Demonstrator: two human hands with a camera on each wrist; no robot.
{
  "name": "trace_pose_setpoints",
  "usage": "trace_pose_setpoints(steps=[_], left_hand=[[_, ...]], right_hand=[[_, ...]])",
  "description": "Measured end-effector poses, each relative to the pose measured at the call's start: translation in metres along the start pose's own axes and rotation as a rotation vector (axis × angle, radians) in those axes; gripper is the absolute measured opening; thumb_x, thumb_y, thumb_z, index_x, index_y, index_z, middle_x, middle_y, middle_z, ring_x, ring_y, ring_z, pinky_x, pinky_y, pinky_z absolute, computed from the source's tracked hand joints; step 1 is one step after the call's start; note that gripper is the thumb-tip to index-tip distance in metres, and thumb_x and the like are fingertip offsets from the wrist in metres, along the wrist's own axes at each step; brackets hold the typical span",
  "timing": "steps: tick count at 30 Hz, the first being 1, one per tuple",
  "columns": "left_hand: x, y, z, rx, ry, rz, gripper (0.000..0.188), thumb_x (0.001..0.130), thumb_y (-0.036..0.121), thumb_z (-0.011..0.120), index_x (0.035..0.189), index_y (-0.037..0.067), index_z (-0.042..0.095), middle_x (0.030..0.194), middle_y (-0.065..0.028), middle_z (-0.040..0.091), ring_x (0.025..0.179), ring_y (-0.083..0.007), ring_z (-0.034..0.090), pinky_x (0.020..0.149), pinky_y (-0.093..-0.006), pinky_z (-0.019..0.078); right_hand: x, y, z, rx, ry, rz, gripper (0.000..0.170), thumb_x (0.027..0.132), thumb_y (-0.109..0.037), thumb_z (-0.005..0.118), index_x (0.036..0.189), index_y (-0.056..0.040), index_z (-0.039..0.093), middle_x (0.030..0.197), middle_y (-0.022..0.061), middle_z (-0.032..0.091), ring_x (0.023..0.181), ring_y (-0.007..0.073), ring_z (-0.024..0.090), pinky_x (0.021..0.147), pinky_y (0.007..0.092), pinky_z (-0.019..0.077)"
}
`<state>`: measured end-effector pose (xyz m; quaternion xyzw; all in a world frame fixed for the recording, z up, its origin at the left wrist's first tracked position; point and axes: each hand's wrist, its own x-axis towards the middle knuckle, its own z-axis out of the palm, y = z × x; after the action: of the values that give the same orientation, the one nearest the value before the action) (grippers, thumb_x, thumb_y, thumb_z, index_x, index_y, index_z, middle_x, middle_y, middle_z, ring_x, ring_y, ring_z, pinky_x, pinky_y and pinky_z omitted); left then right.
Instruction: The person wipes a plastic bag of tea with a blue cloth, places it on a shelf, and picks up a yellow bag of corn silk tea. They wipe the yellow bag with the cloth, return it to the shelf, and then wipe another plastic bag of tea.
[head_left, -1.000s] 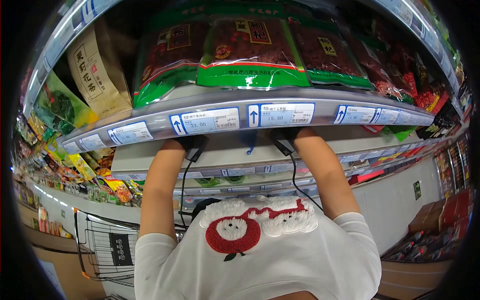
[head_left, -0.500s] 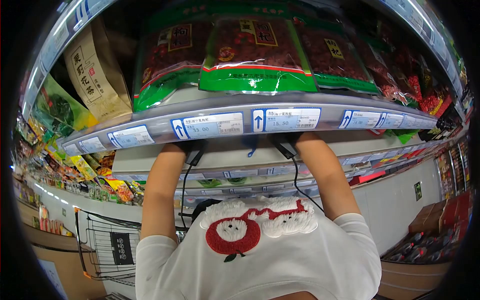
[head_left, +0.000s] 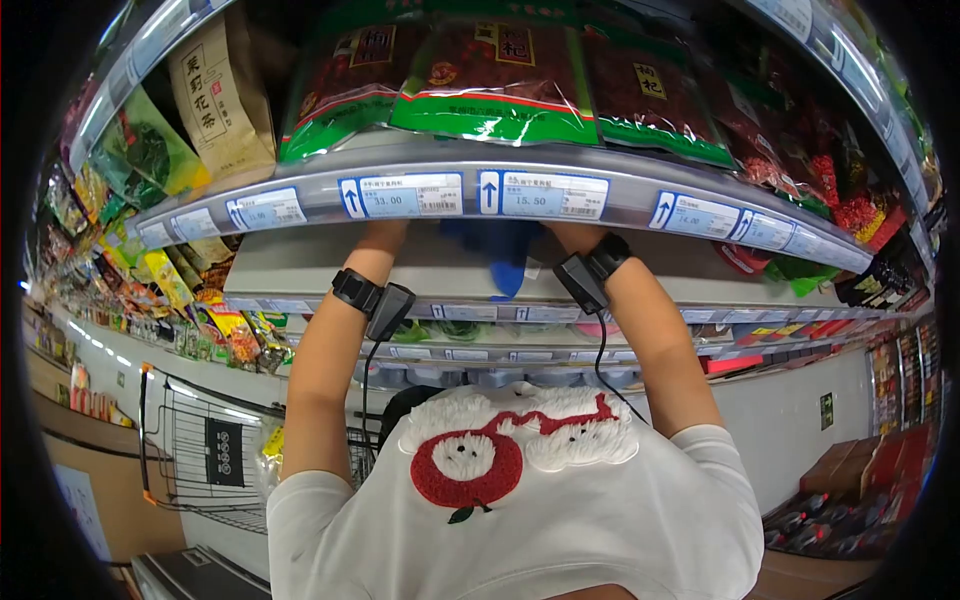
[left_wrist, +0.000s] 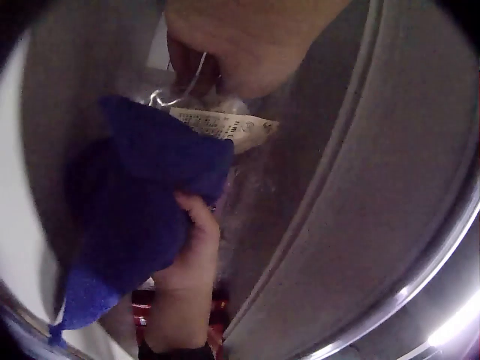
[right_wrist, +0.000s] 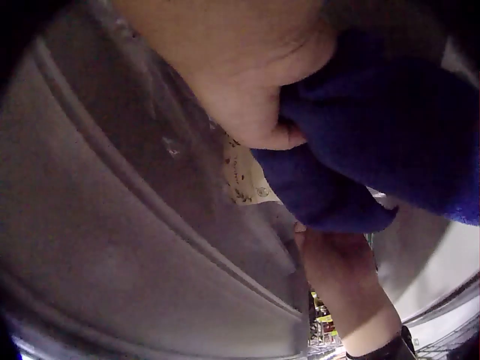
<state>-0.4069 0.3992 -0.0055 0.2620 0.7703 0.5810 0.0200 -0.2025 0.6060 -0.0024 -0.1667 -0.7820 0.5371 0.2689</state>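
Observation:
Both hands reach in under the shelf lip, which hides most of them in the head view. A blue cloth [head_left: 508, 275] hangs between the wrists there. In the left wrist view the right hand [left_wrist: 196, 247] grips the bunched cloth [left_wrist: 142, 180], its thumb over a fold. At the top of that view, my left hand [left_wrist: 247, 45] has its fingers curled at the edge of a clear plastic package [left_wrist: 232, 124] with a printed cream label. The right wrist view shows the right hand [right_wrist: 247, 75] holding the cloth [right_wrist: 375, 127] beside the label [right_wrist: 244, 172].
Above the hands, a shelf edge [head_left: 410, 195] with price tags carries green-and-red bags of dried goji berries [head_left: 500, 85] and a paper tea bag [head_left: 222, 105]. More shelf tiers lie below. A shopping cart [head_left: 205, 455] stands at left, brown boxes [head_left: 850, 450] at right.
Both forearms have drawn back toward the body, bringing the wrist cameras out from under the shelf lip. More of the blue cloth now shows, and the head view has shifted slightly.

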Motion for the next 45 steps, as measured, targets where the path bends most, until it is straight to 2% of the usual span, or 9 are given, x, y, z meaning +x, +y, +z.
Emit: trace_pose_setpoints(steps=[4, 8, 13, 20, 25, 29, 37, 41, 45], left_hand=[[-0.014, 0.026, 0.002, -0.162, -0.049, -0.027, 0.022, 0.089, 0.02, 0.052, 0.108, 0.008, 0.053, 0.097, -0.0065, 0.062, 0.088, -0.0173, 0.06, 0.063, -0.0299, 0.0492], [-0.047, 0.053, -0.003, -0.569, -0.077, -0.293, 0.022, 0.088, 0.016, 0.052, 0.107, 0.008, 0.052, 0.101, -0.0088, 0.061, 0.089, -0.02, 0.06, 0.065, -0.0309, 0.0499], [-0.085, 0.06, -0.008, -0.715, -0.124, -0.218, 0.02, 0.084, 0.008, 0.054, 0.104, 0.006, 0.053, 0.09, -0.0096, 0.064, 0.072, -0.017, 0.063, 0.056, -0.0244, 0.0433], [-0.146, 0.077, -0.015, -0.777, -0.184, -0.315, 0.007, 0.087, 0.012, 0.052, 0.087, 0.006, 0.053, 0.081, -0.0079, 0.061, 0.068, -0.0166, 0.06, 0.057, -0.0255, 0.0461], [-0.189, 0.066, 0.003, -0.864, -0.169, -0.296, 0.009, 0.088, 0.014, 0.052, 0.083, 0.006, 0.054, 0.076, -0.0028, 0.056, 0.065, -0.0129, 0.056, 0.059, -0.0243, 0.0455], [-0.239, 0.086, 0.015, -0.851, -0.137, -0.25, 0.009, 0.089, 0.013, 0.05, 0.083, 0.006, 0.053, 0.075, -0.0001, 0.054, 0.067, -0.01, 0.052, 0.06, -0.0227, 0.043], [-0.316, 0.097, 0.034, -0.608, -0.13, -0.162, 0.011, 0.089, 0.012, 0.05, 0.078, 0.01, 0.051, 0.076, 0.0072, 0.049, 0.069, -0.0025, 0.042, 0.062, -0.0173, 0.0335], [-0.345, 0.104, 0.05, -0.613, -0.227, -0.117, 0.012, 0.09, 0.008, 0.049, 0.079, 0.007, 0.049, 0.085, 0.0042, 0.051, 0.077, -0.0048, 0.041, 0.071, -0.019, 0.0338], [-0.369, 0.118, 0.063, -0.57, -0.277, -0.054, 0.011, 0.091, 0.007, 0.047, 0.081, 0.004, 0.05, 0.103, -0.0036, 0.052, 0.084, -0.008, 0.044, 0.077, -0.0212, 0.0355]], right_hand=[[-0.006, -0.01, -0.01, 0.027, -0.058, 0.021, 0.025, 0.072, -0.006, 0.062, 0.098, -0.0034, 0.061, 0.095, 0.009, 0.06, 0.085, 0.0178, 0.057, 0.077, 0.0311, 0.0487], [-0.006, -0.021, -0.015, 0.117, -0.133, 0.075, 0.026, 0.072, -0.005, 0.062, 0.098, -0.0035, 0.061, 0.096, 0.0089, 0.06, 0.085, 0.0177, 0.057, 0.077, 0.031, 0.049], [-0.035, -0.055, -0.021, 0.591, -0.24, 0.354, 0.021, 0.073, -0.005, 0.061, 0.094, -0.0008, 0.06, 0.092, 0.0106, 0.06, 0.078, 0.0165, 0.059, 0.069, 0.0289, 0.0521], [-0.098, -0.074, -0.048, 0.705, -0.315, 0.588, 0.014, 0.072, -0.002, 0.056, 0.084, 0.0046, 0.06, 0.076, 0.0105, 0.061, 0.066, 0.0204, 0.062, 0.064, 0.0304, 0.0535], [-0.146, -0.076, -0.059, 0.707, -0.373, 0.326, 0.052, 0.071, 0.004, 0.049, 0.122, -0.0021, 0.045, 0.107, 0.0115, 0.056, 0.094, 0.0202, 0.057, 0.078, 0.0298, 0.0496], [-0.184, -0.065, -0.073, 0.773, -0.375, 0.31, 0.051, 0.07, 0.005, 0.046, 0.121, -0.0019, 0.047, 0.107, 0.0101, 0.057, 0.096, 0.0201, 0.057, 0.082, 0.0299, 0.0475], [-0.256, -0.027, -0.091, 0.886, -0.082, 0.378, 0.04, 0.073, 0.004, 0.05, 0.112, -0.0007, 0.051, 0.098, 0.0085, 0.059, 0.089, 0.0182, 0.058, 0.079, 0.0291, 0.0489], [-0.27, -0.021, -0.094, 0.943, 0.304, 0.214, 0.033, 0.079, 0.003, 0.051, 0.113, -0.002, 0.051, 0.102, 0.0091, 0.058, 0.09, 0.0179, 0.058, 0.08, 0.028, 0.0482], [-0.284, -0.02, -0.08, 0.816, 0.329, 0.071, 0.039, 0.081, -0.003, 0.058, 0.118, -0.0009, 0.046, 0.113, 0.011, 0.054, 0.101, 0.018, 0.054, 0.086, 0.0294, 0.045]])
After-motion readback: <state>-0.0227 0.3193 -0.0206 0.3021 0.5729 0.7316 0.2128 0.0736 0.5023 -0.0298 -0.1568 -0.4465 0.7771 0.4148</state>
